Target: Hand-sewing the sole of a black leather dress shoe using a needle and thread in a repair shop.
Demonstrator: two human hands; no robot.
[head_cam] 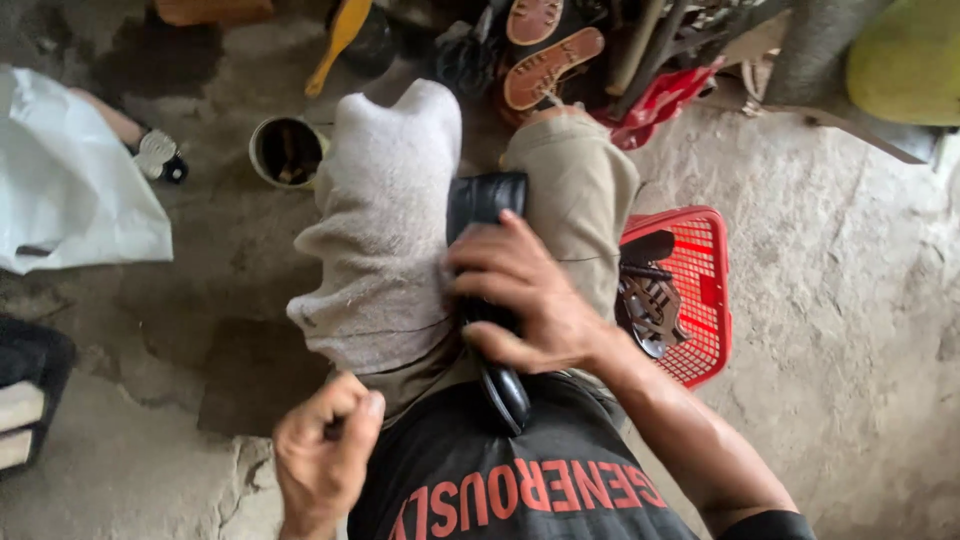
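Right hand [525,300] is clamping down on a black shoe [487,290] wedged between the knees, left hand [322,455] is curling into a fist near the grey cloth [385,240].

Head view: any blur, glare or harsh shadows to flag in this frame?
Head view: soft, even daylight, no glare; left hand and right hand on the black shoe slightly motion-soft; red basket sharp; wide-angle stretch at edges.
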